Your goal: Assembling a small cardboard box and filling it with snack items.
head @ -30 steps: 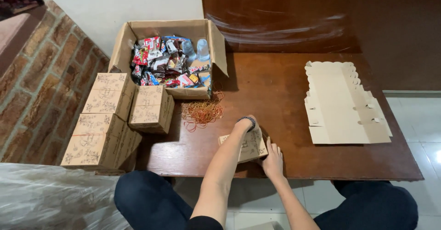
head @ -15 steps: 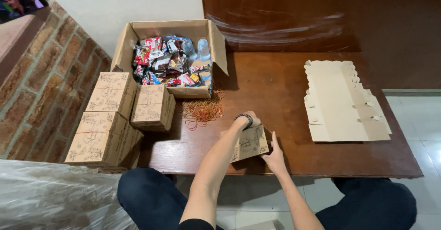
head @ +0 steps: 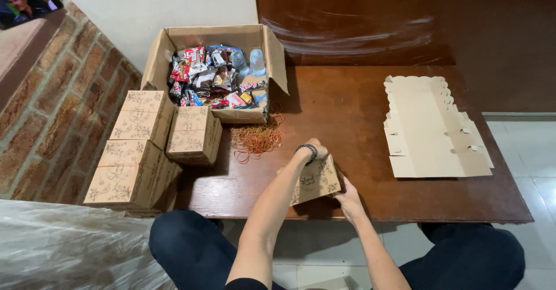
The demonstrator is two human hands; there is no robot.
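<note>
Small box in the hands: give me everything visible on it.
The small box is tan cardboard printed with dark floral patterns, like the closed boxes stacked at left. It sits tilted near the front edge of the brown table, partly assembled. The left hand, with a dark wristband, presses on its top; the right hand grips its lower right side. Its inside is hidden.

Open carton of snacks [head: 217, 73], rubber bands [head: 258, 138], flat cardboard blanks [head: 434, 129]

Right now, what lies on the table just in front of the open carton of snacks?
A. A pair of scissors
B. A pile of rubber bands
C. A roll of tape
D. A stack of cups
B: a loose pile of rubber bands lies on the table against the front of the carton.
</note>
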